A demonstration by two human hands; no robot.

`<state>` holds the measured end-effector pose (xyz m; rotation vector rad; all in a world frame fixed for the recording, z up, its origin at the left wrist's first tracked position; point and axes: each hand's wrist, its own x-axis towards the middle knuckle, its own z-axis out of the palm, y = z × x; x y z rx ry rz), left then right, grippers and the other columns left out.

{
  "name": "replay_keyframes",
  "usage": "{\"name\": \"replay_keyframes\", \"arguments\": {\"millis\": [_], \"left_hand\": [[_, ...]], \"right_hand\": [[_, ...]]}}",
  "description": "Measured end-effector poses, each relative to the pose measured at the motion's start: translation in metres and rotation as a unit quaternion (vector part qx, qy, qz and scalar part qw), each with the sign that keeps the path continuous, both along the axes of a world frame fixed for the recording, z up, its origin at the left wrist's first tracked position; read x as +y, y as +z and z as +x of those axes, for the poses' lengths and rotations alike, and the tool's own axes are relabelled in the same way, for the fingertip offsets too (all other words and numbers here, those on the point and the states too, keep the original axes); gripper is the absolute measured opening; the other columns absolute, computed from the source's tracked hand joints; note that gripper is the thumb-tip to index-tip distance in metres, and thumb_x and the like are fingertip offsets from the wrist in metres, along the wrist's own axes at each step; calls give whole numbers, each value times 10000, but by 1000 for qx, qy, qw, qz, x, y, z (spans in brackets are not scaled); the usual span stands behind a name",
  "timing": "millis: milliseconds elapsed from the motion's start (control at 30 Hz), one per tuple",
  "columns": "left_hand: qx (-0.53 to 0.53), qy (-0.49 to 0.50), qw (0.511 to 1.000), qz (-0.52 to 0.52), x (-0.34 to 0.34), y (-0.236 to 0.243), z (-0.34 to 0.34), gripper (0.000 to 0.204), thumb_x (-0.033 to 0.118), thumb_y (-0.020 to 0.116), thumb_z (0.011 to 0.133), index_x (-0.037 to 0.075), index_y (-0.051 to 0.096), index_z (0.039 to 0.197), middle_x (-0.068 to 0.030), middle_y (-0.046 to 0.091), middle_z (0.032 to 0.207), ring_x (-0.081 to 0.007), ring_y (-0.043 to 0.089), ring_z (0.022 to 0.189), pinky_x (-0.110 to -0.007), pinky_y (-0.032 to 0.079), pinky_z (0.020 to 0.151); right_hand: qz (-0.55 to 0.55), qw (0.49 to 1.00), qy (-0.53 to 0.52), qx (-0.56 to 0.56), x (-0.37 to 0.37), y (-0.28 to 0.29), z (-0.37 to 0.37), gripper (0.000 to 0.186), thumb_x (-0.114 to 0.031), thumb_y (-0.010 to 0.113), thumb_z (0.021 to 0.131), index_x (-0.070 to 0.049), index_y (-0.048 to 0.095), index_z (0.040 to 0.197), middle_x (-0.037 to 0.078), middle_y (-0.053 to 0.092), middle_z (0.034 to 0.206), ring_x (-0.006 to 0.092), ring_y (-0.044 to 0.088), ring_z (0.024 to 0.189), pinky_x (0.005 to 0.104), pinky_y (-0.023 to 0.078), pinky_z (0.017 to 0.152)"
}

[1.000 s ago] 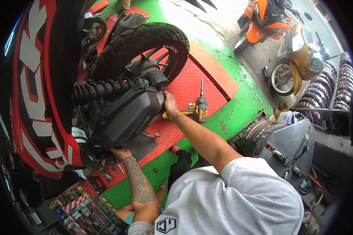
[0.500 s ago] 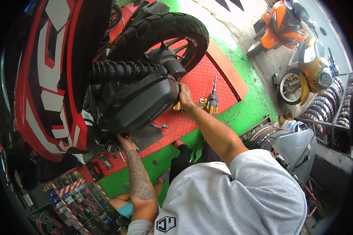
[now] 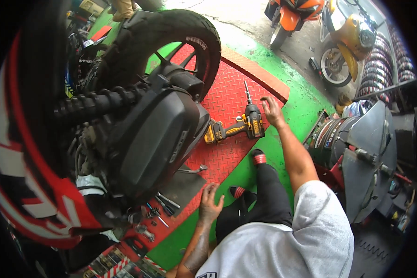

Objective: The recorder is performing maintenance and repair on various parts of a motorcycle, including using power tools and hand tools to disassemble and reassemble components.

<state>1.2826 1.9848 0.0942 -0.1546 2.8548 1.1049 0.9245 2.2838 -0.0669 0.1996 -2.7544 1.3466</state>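
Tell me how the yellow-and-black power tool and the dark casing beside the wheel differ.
Colour: the power tool is yellow and black; the casing is dark grey-black.
Shape: the power tool has a slim metal shaft at its nose; the casing is long and rounded.
Place: the power tool lies on the red platform; the casing is mounted beside the wheel.
Shared: neither is held by a hand.

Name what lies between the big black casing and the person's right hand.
In the head view, a yellow-and-black power driver lies on the red platform between the black casing and the right hand.
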Motion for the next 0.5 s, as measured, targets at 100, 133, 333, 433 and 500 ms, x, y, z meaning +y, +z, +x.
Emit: {"name": "replay_keyframes", "arguments": {"millis": [100,133,333,433,500], "left_hand": [[-4,-23,1000,-14,6,-19,-1,534,81,768,869,67,622,1382,-165,574,1348,-359,604,1243,-456,532,1039],[16,-33,999,-24,6,-23,-1,526,78,766,869,62,627,1376,-168,578,1342,-363,607,1236,-463,534,1031],[136,-196,958,-161,11,-53,-64,485,110,767,861,52,665,1331,-158,591,1352,-348,615,1222,-492,528,1026],[222,-284,896,-257,20,-66,-127,536,205,768,885,77,638,1390,-161,559,1420,-368,573,1283,-506,497,1070],[234,-284,873,-321,26,-77,-166,622,237,753,902,65,564,1469,-188,516,1485,-384,538,1330,-528,479,1092]], "right_hand": [[39,998,-6,39,-1,-32,-28,201,-171,549,1043,-88,638,1203,153,600,1305,376,541,1271,462,456,1079],[39,997,-14,72,-5,-39,-34,223,-207,581,1029,-127,658,1222,140,610,1289,389,510,1323,480,425,1147],[142,965,-67,211,-15,-60,-24,308,-151,584,1030,-159,610,1336,154,518,1439,453,345,1480,545,311,1242],[124,963,-66,228,-11,-64,-21,304,-117,570,1024,-136,617,1324,177,524,1434,470,341,1477,561,304,1237],[110,960,-51,252,-9,-66,-20,317,-89,561,1012,-127,617,1321,177,534,1431,474,344,1475,561,303,1236]]}}
